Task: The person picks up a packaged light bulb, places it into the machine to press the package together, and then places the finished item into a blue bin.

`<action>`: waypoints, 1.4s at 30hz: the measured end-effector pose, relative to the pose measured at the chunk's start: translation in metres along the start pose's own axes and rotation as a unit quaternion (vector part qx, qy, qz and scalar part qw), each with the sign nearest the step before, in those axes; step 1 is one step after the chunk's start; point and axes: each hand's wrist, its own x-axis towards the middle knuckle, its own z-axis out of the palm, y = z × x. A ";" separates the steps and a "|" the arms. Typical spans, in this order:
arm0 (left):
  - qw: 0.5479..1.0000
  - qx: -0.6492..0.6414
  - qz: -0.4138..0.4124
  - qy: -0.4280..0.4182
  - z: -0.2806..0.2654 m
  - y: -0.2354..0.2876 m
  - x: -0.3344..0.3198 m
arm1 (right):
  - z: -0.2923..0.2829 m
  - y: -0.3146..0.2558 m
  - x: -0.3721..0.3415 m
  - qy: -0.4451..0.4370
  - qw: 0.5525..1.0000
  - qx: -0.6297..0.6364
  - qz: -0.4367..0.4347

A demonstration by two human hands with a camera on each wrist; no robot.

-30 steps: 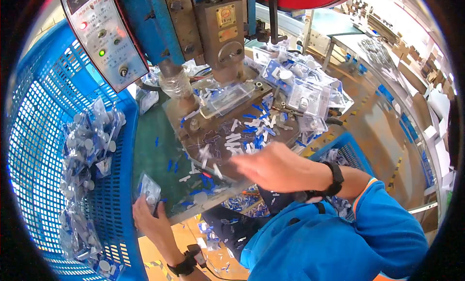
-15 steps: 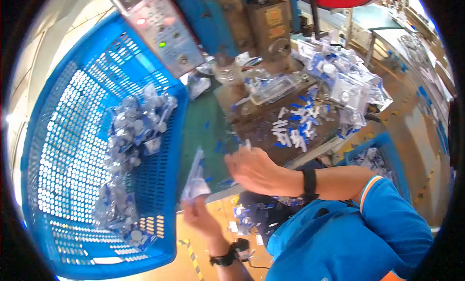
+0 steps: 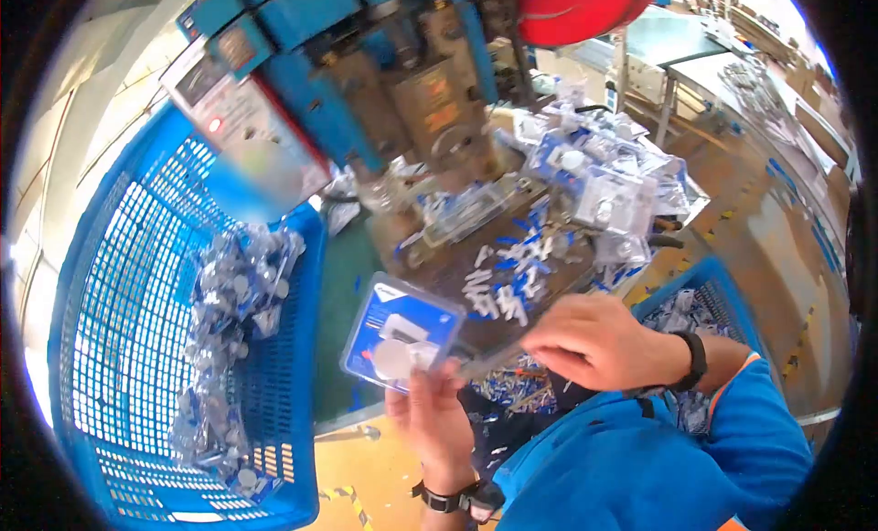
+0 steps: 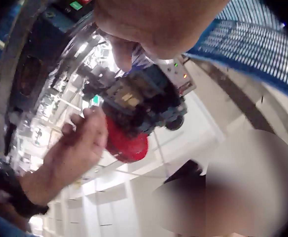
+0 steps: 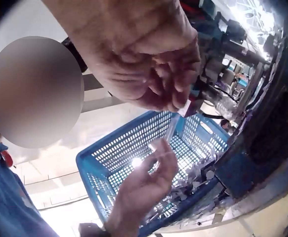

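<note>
My left hand (image 3: 434,417) pinches the lower edge of a clear plastic blister pack (image 3: 416,319) with a blue card and a round white piece inside. The pack is raised above the green table surface (image 3: 340,284), its front turned up to the head camera. My right hand (image 3: 599,343) hovers to the right of the pack, apart from it, with fingers loosely curled. In the right wrist view the right palm (image 5: 139,69) faces the camera, and the left hand (image 5: 146,185) holds the pack edge-on over the basket.
A blue perforated basket (image 3: 101,348) of packed blister packs (image 3: 229,321) stands at left. Behind the hands rises a press machine (image 3: 430,101) with a control box (image 3: 247,119). Blue and white scraps (image 3: 508,279) litter its bed. More packs (image 3: 613,197) pile at right, above a second blue basket (image 3: 732,293).
My left hand has lifted the pack from beside the basket and turned its front upward, moving right. My right hand has drawn away from over the table to the right.
</note>
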 end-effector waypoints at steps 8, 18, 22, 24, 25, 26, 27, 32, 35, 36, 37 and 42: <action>0.624 0.551 0.482 -0.275 0.039 -0.051 0.020 | -0.045 0.020 -0.018 0.090 0.982 -0.150 -0.070; 0.593 0.607 0.473 -0.238 0.050 -0.050 0.081 | -0.007 0.103 0.019 0.082 0.977 -0.178 -0.082; 0.594 0.613 0.468 -0.229 0.052 -0.052 0.088 | -0.001 0.105 0.024 0.058 0.979 -0.183 -0.067; 0.600 0.610 0.461 -0.236 0.052 -0.053 0.085 | -0.001 0.103 0.024 0.046 0.980 -0.181 -0.068; 0.601 0.608 0.458 -0.245 0.055 -0.050 0.079 | -0.001 0.104 0.023 0.041 0.979 -0.184 -0.074; 0.601 0.606 0.455 -0.254 0.056 -0.050 0.075 | -0.002 0.104 0.023 0.037 0.978 -0.188 -0.081; 0.615 0.609 0.431 -0.257 0.054 -0.053 0.071 | -0.004 0.104 0.023 0.032 0.978 -0.189 -0.077; 0.593 0.636 0.426 -0.251 0.061 -0.053 0.073 | -0.005 0.113 0.029 0.036 0.979 -0.188 -0.065; 0.587 0.649 0.409 -0.259 0.061 -0.052 0.077 | -0.002 0.117 0.031 0.040 0.978 -0.191 -0.072; 0.585 0.655 0.398 -0.265 0.060 -0.050 0.079 | -0.002 0.116 0.032 0.038 0.977 -0.196 -0.071; 0.601 0.646 0.383 -0.272 0.059 -0.049 0.080 | -0.001 0.114 0.033 0.036 0.976 -0.200 -0.071; 0.638 0.625 0.338 -0.298 0.059 -0.048 0.090 | 0.001 0.115 0.036 0.030 0.976 -0.207 -0.061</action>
